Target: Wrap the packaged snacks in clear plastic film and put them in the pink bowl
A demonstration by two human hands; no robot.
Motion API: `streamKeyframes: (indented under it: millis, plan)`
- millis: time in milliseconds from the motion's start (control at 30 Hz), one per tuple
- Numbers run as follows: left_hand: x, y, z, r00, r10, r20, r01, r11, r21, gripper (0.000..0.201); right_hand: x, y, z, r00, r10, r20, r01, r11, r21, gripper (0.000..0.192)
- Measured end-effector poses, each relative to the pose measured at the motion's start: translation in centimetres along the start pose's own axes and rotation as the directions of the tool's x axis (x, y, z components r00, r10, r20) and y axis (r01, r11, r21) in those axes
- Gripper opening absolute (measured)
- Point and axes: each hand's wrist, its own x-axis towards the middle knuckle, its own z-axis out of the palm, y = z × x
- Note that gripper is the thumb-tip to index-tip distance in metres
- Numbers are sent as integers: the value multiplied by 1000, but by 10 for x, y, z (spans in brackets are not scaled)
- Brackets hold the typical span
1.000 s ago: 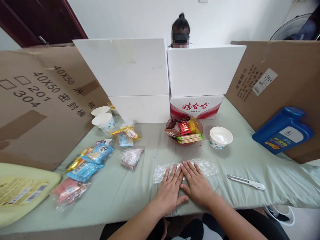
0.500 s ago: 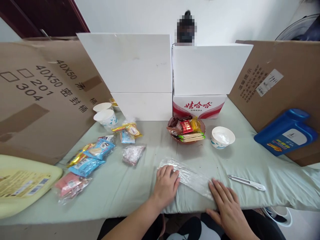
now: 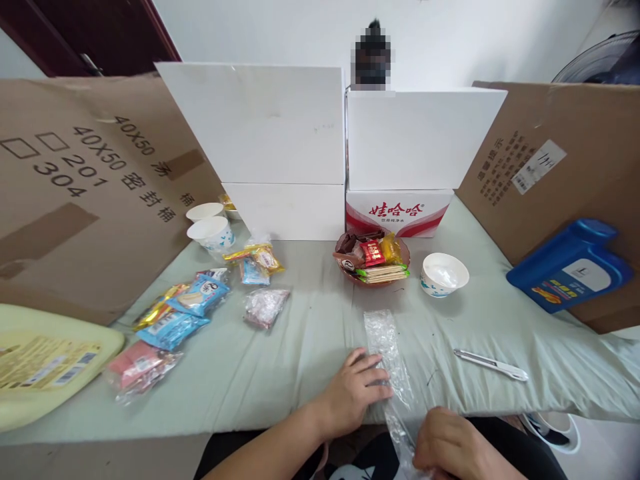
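The clear plastic bag (image 3: 387, 360) is lying lengthwise, running straight away from the person over the surface's (image 3: 280, 347) near edge. The left hand (image 3: 357, 390) is pressing its middle with flat, open fingers, while the right hand (image 3: 447, 443) is pinching the near end, fingers curled closed.

Left hand (image 3: 357, 390) flat, palm down, fingers (image 3: 376, 379) spread, forearm angling in from lower left. Right hand (image 3: 447, 443) at bottom edge, curled loosely, knuckles up, fingertips hidden.
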Motion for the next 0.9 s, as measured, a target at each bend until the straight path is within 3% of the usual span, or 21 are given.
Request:
streamKeyframes:
  millis: [100,200,367,500,567,733,833,900]
  plan:
    - [1,0,-10,995,20,96,-12,996,-92,41,26,6,-18,987,154,54,-160,977,143,24]
    - [3,1,-19,993,-1,120,20,988,-153,53,59,41,-26,970,242,-30,-234,958,167,24]
    - [4,-2,-18,999,-51,17,53,977,-207,74,114,106,-20,936,340,-90,-341,940,3,18]
    - [3,-4,-14,995,-74,-71,53,965,-256,84,132,127,-7,908,396,-134,-408,909,-78,15]
    - [3,-3,-15,990,-95,-100,68,967,-247,78,133,130,-2,889,423,-175,-445,887,-122,15]
    - [4,5,-18,983,-98,-153,73,984,-160,41,133,131,7,862,439,-254,-495,837,-233,15]
    - [5,8,-16,949,-169,-264,167,986,-31,29,132,129,13,866,412,-283,-487,822,-295,16]
    - [6,8,-12,939,-128,-319,164,982,90,28,131,128,17,874,381,-302,-472,816,-334,17]
